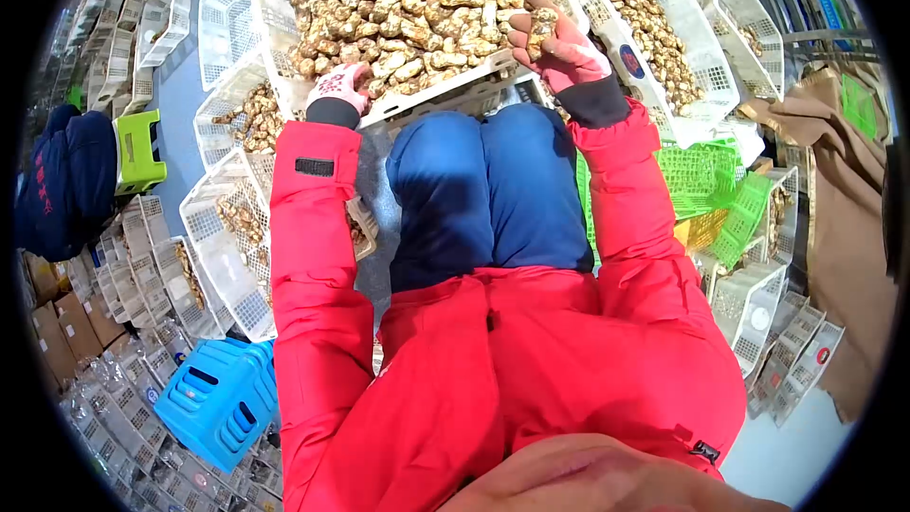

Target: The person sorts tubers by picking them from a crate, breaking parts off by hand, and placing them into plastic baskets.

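- The step in hand seems to be handling mushrooms singly: one mushroom (542, 33) sits in the right hand (569, 54), above the right end of the large pile at the top of the frame.
- The right hand is turned partly palm-up, its fingers and thumb closed around that mushroom.
- The left hand (339, 87), in a pink-and-white glove, rests at the pile's lower left edge, fingers bent toward the mushrooms; whether it grips one I cannot tell.
- The next move, as I judge it, calls for a light hold on the knobbly mushroom and a clear path over the crate rims, which crowd close on both sides.
- The large white crate (275, 33), top centre, is heaped with brown-and-cream mushrooms, set across from the knees.
- Upper right, a white mesh crate (700, 47) holds a long bank of smaller-looking pieces; the crate beyond it (766, 62) shows only a few.
- Left of centre, one mesh crate (213, 95) has a modest heap, and the crate below it (204, 213) a looser scatter.
- Right of the knees stands a bright green basket (697, 175); its contents are hard to make out.
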Demonstrator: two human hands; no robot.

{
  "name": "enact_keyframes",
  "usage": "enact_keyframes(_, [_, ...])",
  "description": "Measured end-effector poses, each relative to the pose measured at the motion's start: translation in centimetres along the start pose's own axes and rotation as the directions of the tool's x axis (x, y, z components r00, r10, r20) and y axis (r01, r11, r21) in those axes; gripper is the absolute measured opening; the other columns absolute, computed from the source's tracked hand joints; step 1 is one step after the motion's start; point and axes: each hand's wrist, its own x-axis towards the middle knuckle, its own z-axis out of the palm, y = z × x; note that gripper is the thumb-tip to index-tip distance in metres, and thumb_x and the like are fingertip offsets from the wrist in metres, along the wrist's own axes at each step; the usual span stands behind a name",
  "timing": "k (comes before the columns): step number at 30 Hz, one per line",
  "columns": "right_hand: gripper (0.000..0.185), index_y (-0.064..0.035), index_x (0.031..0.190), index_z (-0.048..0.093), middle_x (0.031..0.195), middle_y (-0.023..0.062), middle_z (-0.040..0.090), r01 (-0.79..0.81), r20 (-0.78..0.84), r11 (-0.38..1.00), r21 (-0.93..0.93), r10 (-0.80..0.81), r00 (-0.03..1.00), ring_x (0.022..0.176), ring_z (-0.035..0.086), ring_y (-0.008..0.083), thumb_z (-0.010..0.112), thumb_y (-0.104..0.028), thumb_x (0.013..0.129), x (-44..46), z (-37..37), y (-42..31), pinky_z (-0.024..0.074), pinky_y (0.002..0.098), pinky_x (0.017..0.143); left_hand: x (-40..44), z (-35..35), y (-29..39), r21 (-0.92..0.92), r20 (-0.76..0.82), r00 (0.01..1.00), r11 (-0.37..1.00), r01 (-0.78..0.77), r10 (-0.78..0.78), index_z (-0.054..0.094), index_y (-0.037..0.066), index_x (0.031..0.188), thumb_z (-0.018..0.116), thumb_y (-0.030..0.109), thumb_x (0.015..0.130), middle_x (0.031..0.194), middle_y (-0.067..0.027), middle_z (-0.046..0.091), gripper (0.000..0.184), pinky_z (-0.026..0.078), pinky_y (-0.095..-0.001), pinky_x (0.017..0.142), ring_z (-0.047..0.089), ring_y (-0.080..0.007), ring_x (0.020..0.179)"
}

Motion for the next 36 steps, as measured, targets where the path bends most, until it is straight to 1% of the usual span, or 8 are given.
enact_keyframes(5, [0.06,-0.0046,0.127,0.037,0.109,0.0089,0.054,-0.009,-0.151,0.764,-0.645,-0.116,0.982,0.095,0.054,0.0136,0.063,-0.004,0.073,1.0,1.5,0.4,0.0425,0.0247,0.082,-1.1,-1.4,5.1,-0.513,-0.29,0.956,0.851,-0.113,-0.048,0.053,0.004,0.109,0.06,0.018,0.076,0.102,-0.0099,0.058,0.037,0.044,-0.03,0.081,0.055,-0.0204,0.094])
enact_keyframes(6, [0.057,-0.0049,0.124,0.041,0.109,0.0082,0.054,0.022,-0.112,0.596,-0.803,-0.187,0.976,0.093,0.054,0.0124,0.063,-0.004,0.072,1.1,2.2,1.2,0.0423,0.0232,0.08,-1.7,-2.7,8.3,-0.909,-0.138,0.989,0.404,-0.105,-0.055,0.047,-0.001,0.114,0.058,0.016,0.079,0.101,-0.0092,0.058,0.04,0.044,-0.0279,0.08,0.055,-0.0172,0.091])
enact_keyframes(10, [0.059,-0.0083,0.123,0.044,0.109,0.0144,0.055,0.215,0.21,-0.019,-0.976,-0.31,0.927,0.1,0.055,0.0229,0.063,-0.004,0.067,2.7,6.1,2.0,0.0426,0.0305,0.084,-2.0,-5.6,13.5,-0.97,0.113,0.986,-0.2,0.136,0.122,0.032,-0.003,0.126,0.056,0.02,0.082,0.118,-0.0124,0.047,0.055,0.048,-0.0324,0.078,0.055,-0.0196,0.09])
enact_keyframes(13, [0.058,-0.008,0.124,0.044,0.11,0.0108,0.055,0.193,0.128,0.19,-0.963,-0.309,0.942,0.099,0.055,0.0186,0.061,0.0,0.069,2.7,6.8,2.0,0.0444,0.0283,0.084,-1.8,-4.8,12.5,-0.925,-0.012,0.996,-0.379,0.022,0.087,0.032,0.0,0.127,0.054,0.02,0.085,0.109,-0.0114,0.052,0.051,0.05,-0.0294,0.071,0.057,-0.0195,0.09])
enact_keyframes(16, [0.053,-0.0073,0.123,0.045,0.108,0.0066,0.055,0.065,-0.043,0.527,-0.847,-0.189,0.981,0.096,0.054,0.0128,0.06,0.0,0.073,2.3,5.6,2.2,0.0431,0.0242,0.083,-3.0,-4.5,11.1,-0.923,-0.018,0.998,-0.385,0.006,0.06,0.022,-0.004,0.131,0.051,0.023,0.086,0.121,-0.013,0.043,0.059,0.048,-0.0354,0.081,0.054,-0.0288,0.098])
enact_keyframes(25, [0.039,-0.0092,0.116,0.053,0.101,0.0057,0.059,0.012,-0.055,0.514,-0.858,-0.114,0.992,0.096,0.054,0.0121,0.057,-0.01,0.077,2.5,7.6,3.1,0.0421,0.0245,0.082,-3.6,-3.9,9.8,-0.839,-0.134,0.98,-0.543,-0.034,0.146,0.029,-0.003,0.127,0.051,0.014,0.083,0.098,-0.01,0.05,0.052,0.047,-0.0343,0.08,0.055,-0.0249,0.089])
enact_keyframes(32, [0.047,-0.007,0.121,0.048,0.106,0.0057,0.056,0.172,0.12,0.257,-0.951,-0.206,0.971,0.098,0.053,0.0124,0.056,-0.001,0.074,3.5,6.4,5.6,0.0416,0.0237,0.084,-3.2,-2.7,11.4,-0.997,-0.053,0.994,-0.047,-0.057,-0.091,0.04,-0.003,0.118,0.055,0.019,0.085,0.097,-0.0096,0.056,0.042,0.049,-0.0255,0.066,0.057,-0.014,0.077])
enact_keyframes(36, [0.042,-0.0092,0.113,0.055,0.097,0.0077,0.06,-0.144,-0.15,0.479,-0.866,0.026,0.988,0.084,0.057,0.0127,0.059,-0.012,0.071,3.1,6.4,3.8,0.0453,0.0246,0.075,-4.2,-2.7,10.3,-0.984,-0.055,0.997,-0.165,-0.064,-0.06,0.04,-0.002,0.117,0.057,0.024,0.083,0.097,-0.0119,0.056,0.046,0.048,-0.0284,0.072,0.057,-0.0174,0.081])
